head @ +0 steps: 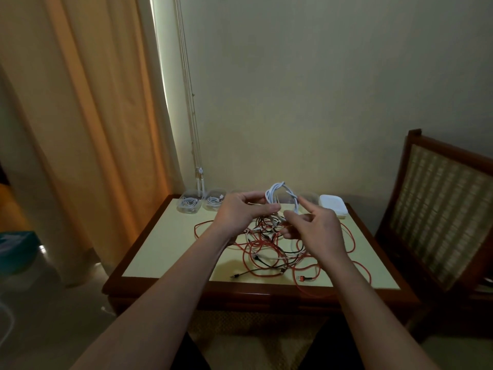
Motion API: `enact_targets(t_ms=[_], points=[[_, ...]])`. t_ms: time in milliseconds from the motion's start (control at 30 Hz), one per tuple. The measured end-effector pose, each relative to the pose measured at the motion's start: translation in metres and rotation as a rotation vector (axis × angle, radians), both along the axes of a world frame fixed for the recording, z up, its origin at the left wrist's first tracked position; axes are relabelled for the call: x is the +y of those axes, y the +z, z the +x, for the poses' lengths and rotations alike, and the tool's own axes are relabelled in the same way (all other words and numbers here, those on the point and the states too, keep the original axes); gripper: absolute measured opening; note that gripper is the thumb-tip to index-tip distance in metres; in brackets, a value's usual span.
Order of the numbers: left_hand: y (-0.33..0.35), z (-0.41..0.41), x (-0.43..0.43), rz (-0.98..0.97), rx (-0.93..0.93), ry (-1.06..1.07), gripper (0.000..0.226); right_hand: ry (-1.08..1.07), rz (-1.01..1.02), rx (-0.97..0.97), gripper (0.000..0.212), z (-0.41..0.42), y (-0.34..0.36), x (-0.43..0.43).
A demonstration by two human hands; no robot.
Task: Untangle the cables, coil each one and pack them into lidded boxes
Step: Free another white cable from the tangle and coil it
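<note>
Head view: left hand point(240, 215) and right hand point(317, 232) both pinch the looped white cable point(274, 194) above the table point(165, 249).

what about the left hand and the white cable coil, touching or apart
Touching. The head view shows the left hand pinching the white cable coil between thumb and fingers, with no gap.

Dim room: tan curtain point(88, 124) left, plain wall point(320, 89), cane-backed chair point(437, 217) right.

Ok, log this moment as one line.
stage: coiling | left hand: pinches white cable coil | right hand: pinches same cable | table: red and black tangle | clear boxes: white cables inside
</note>
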State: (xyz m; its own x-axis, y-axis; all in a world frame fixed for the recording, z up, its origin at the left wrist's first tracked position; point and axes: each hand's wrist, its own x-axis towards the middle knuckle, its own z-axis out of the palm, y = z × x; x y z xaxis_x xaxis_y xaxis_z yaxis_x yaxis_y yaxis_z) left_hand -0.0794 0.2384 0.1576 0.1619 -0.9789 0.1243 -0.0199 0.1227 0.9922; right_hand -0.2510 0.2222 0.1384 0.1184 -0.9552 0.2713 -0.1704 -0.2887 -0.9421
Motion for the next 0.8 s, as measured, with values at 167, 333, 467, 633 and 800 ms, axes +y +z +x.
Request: enact_targets(t_ms=[167,333,467,633,800], points=[[-0.003,-0.003,0.0,0.024,-0.045,0.019,0.013,-0.078,-0.07,-0.001,0.06,0.002,-0.006,-0.007],[0.001,-0.01,-0.005,0.241,0.461,0.012,0.014,-0.161,-0.137,0.079,0.069,0.005,-0.016,-0.013],[0.001,-0.007,-0.004,0.231,0.661,-0.142,0.015,-0.182,-0.169,0.081,0.063,0.006,-0.016,-0.013],[-0.01,-0.012,-0.005,0.087,0.285,0.031,0.012,-0.133,-0.129,0.017,0.063,0.011,-0.014,-0.005],[-0.019,-0.015,-0.007,-0.016,0.091,0.206,0.01,-0.124,-0.142,0.039,0.065,0.017,-0.01,-0.002]])
